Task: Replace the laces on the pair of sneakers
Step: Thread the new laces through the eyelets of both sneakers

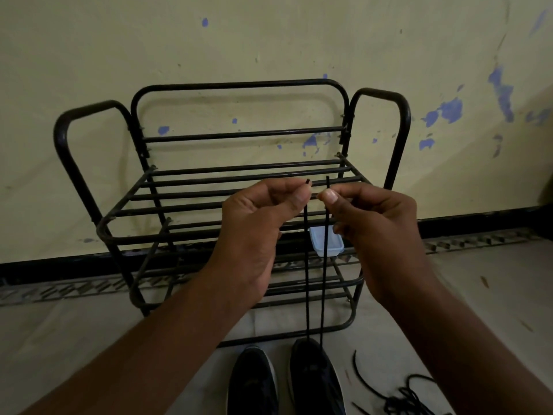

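Head view: at the frame's centre the left hand (263, 223) pinches one tip of a black lace (306, 265) and the right hand (380, 232) pinches the other, both strands running down to a dark sneaker (317, 381) at 6 o'clock. The second sneaker (254, 381) stands just beside it toward 7 o'clock. Loose laces (407, 396) lie tangled at 5 o'clock, and a metal rack (239, 175) stands at 12 o'clock.
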Available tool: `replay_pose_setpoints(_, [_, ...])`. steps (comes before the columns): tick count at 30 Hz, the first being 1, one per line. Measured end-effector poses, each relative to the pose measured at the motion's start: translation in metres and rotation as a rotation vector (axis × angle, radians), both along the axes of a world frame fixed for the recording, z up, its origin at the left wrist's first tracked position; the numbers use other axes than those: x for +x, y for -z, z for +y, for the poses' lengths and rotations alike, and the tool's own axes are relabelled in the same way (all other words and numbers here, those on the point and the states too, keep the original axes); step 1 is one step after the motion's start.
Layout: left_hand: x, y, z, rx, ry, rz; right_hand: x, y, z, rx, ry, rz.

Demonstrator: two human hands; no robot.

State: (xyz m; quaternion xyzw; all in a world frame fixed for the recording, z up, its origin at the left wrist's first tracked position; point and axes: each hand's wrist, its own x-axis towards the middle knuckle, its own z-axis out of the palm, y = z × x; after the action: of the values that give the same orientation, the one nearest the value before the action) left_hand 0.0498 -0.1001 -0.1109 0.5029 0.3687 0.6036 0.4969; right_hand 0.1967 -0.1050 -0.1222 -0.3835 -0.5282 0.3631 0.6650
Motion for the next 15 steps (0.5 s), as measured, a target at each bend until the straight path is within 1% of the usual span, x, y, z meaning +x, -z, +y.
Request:
replay_pose_setpoints(5, [-0.003,0.005,0.001,0.004,0.032,0.018,0.002,0.001,0.001,0.026,0.018,0.013])
replay_pose_setpoints(7, [-0.006,0.007,0.005,0.011,0.087,-0.025,0.004,0.002,0.0,0.026,0.009,-0.006])
replay_pose_setpoints(10, [-0.011,0.013,0.01,-0.01,0.15,-0.072,0.01,0.005,-0.003,-0.022,-0.081,0.046])
replay_pose_setpoints(12, [-0.015,0.025,0.012,-0.05,0.154,-0.025,0.015,0.013,-0.006,-0.071,-0.137,0.076])
replay_pose_setpoints(15, [-0.019,0.056,0.014,-0.083,0.134,0.15,0.023,0.047,-0.004,-0.099,-0.026,-0.056])
